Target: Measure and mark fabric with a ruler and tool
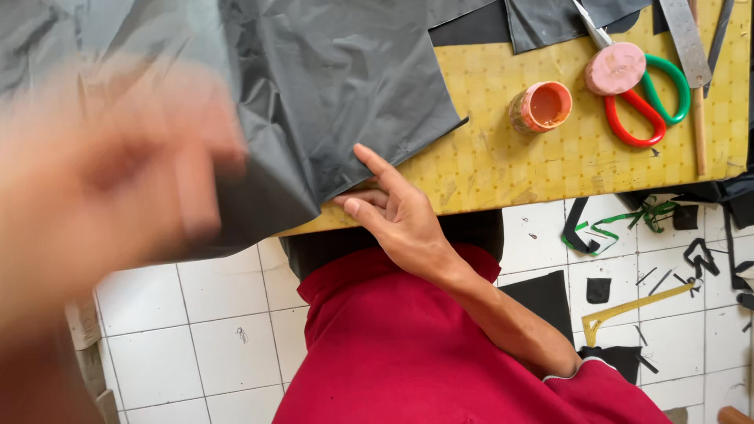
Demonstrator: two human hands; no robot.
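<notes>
A dark grey sheet (330,94) lies spread over the left part of a yellow table (503,149), its lower edge hanging just past the table's near edge. The right hand (397,212) rests on that edge, fingers spread, the fingertips (363,151) pressing the sheet's corner down against the tabletop; it grips nothing. The left hand (102,188) is raised close to the camera, a large blur covering the sheet's left side; whether it is spread or closed cannot be told, nor whether it touches the sheet.

To the right of the sheet, well apart from both hands, stands a small orange pot (542,106), open at the top. Beside it lie scissors (640,94) with red and green handles, a pink disc (615,68) resting on them. A metal ruler (686,39) lies at the table's far right. Below, black scraps (598,289) are scattered on the white tiled floor (220,338).
</notes>
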